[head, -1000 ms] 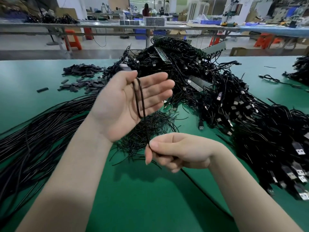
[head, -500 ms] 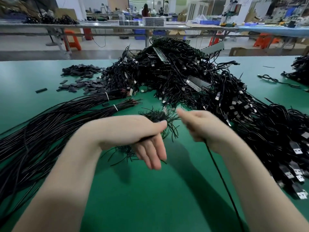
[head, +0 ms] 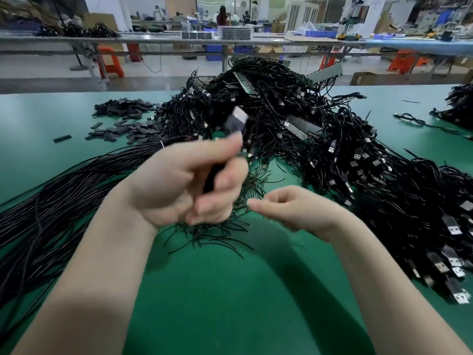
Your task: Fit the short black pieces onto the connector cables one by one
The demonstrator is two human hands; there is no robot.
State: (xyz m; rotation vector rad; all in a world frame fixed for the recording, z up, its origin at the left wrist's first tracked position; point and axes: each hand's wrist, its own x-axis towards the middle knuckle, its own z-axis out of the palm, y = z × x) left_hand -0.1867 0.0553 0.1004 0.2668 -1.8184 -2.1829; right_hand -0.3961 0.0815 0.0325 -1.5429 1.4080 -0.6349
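Observation:
My left hand [head: 184, 183] is raised over the table middle and grips a black connector cable. The cable's USB plug [head: 235, 120] sticks up above the fingers, blurred by motion. My right hand [head: 294, 211] sits lower to the right with curled fingers. Its thumb and forefinger pinch a thin black strand [head: 239, 207] from the small pile of thin ties [head: 217, 231]. The short black pieces [head: 128, 125] lie scattered at the far left. A big heap of connector cables [head: 320, 139] fills the middle and right.
A bundle of long straight black cables [head: 64, 190] runs along the left of the green table [head: 230, 303]. Another cable heap [head: 460, 106] sits at the far right edge. A stray black piece [head: 62, 138] lies alone at the left.
My left hand has turned and risen, now gripping the cable with its plug pointing up. My right hand has dropped toward me and to the right, down by the tie pile.

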